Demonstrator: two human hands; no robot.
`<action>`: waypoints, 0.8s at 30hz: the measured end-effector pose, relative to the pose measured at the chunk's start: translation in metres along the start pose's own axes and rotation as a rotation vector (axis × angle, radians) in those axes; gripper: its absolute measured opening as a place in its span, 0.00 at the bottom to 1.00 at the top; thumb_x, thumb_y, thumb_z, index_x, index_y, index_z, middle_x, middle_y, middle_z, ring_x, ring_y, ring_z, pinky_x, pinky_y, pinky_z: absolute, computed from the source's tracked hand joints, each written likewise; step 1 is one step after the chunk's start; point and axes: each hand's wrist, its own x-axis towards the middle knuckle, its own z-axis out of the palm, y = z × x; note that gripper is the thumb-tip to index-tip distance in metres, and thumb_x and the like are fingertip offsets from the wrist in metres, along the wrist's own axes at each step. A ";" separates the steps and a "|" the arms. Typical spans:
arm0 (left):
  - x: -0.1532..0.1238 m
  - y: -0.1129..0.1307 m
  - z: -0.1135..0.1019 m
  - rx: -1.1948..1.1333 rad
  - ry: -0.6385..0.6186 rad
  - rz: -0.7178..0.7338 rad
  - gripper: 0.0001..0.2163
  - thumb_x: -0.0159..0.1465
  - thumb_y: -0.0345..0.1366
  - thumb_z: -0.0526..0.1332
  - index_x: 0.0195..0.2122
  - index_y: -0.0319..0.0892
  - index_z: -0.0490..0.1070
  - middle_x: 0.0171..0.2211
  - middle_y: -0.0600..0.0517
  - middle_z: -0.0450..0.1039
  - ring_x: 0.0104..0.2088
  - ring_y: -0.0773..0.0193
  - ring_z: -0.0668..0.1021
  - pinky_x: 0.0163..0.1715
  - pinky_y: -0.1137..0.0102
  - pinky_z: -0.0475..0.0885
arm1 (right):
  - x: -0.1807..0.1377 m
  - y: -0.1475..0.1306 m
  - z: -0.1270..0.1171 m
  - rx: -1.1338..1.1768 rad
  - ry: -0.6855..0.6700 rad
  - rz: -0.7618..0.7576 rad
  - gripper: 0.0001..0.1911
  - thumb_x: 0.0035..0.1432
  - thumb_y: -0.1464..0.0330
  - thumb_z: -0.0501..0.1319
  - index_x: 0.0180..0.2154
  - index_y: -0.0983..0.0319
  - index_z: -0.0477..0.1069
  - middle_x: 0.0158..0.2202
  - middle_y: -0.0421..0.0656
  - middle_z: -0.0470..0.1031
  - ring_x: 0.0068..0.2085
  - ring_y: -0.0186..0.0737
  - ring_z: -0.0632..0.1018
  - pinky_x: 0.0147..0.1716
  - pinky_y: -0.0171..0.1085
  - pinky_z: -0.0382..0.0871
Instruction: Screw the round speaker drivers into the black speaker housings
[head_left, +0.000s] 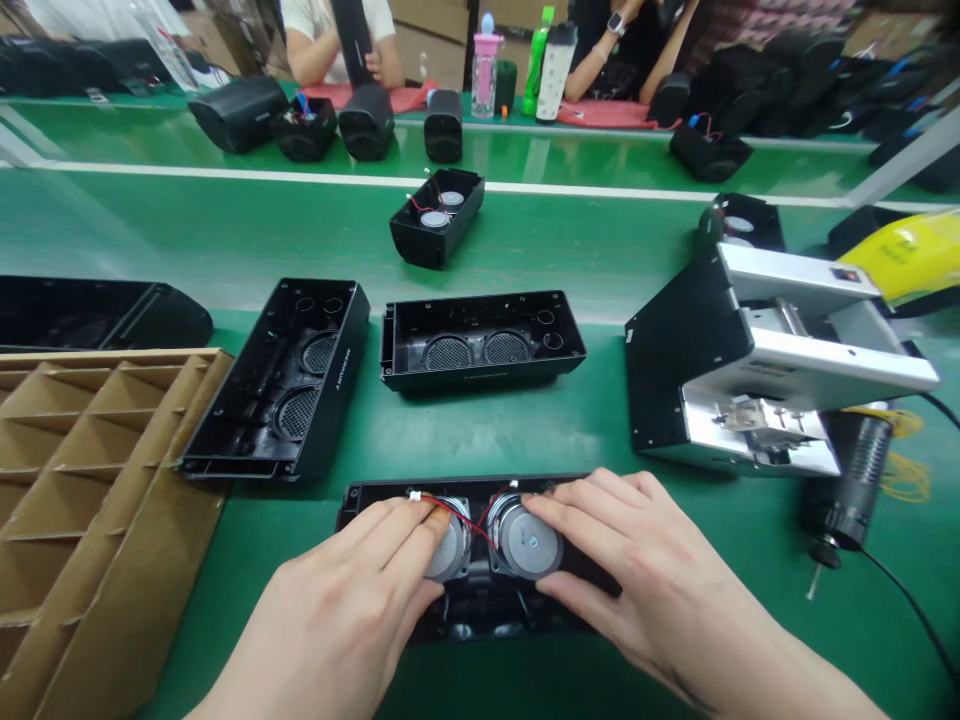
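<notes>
Directly in front of me lies a black speaker housing point(487, 612) with two round grey speaker drivers seated side by side in it. My left hand point(360, 570) has its fingers closed round the left speaker driver point(451, 550) and covers part of it. Thumb and fingers of my right hand point(630, 560) grip the edge of the right speaker driver point(531, 540). Red and black wires point(472, 522) cross between the drivers and end in small white connectors. Behind them, another black housing point(484, 378) sits open side up, with two mesh grilles inside and no drivers.
A cardboard divider box point(172, 560) stands at left beside an open housing point(330, 400). On the right are a silver-and-black machine point(690, 350) and a black electric screwdriver point(855, 480). A housing with drivers point(437, 225) sits farther back. Two people work across the bench, near bottles point(555, 75).
</notes>
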 end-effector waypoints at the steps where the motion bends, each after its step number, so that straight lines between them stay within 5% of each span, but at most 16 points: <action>1: 0.000 -0.001 0.001 0.001 -0.010 0.003 0.13 0.77 0.31 0.51 0.53 0.39 0.74 0.47 0.46 0.84 0.45 0.54 0.88 0.42 0.59 0.86 | 0.000 0.000 0.000 0.001 -0.001 0.003 0.14 0.73 0.59 0.65 0.56 0.54 0.72 0.52 0.35 0.81 0.47 0.39 0.77 0.44 0.44 0.59; 24: -0.003 -0.009 0.004 -0.045 -0.025 0.031 0.13 0.78 0.36 0.53 0.57 0.42 0.74 0.51 0.46 0.83 0.48 0.55 0.87 0.46 0.63 0.85 | 0.002 -0.001 -0.002 -0.052 -0.067 0.014 0.22 0.66 0.63 0.73 0.58 0.54 0.73 0.50 0.37 0.81 0.44 0.43 0.75 0.42 0.47 0.59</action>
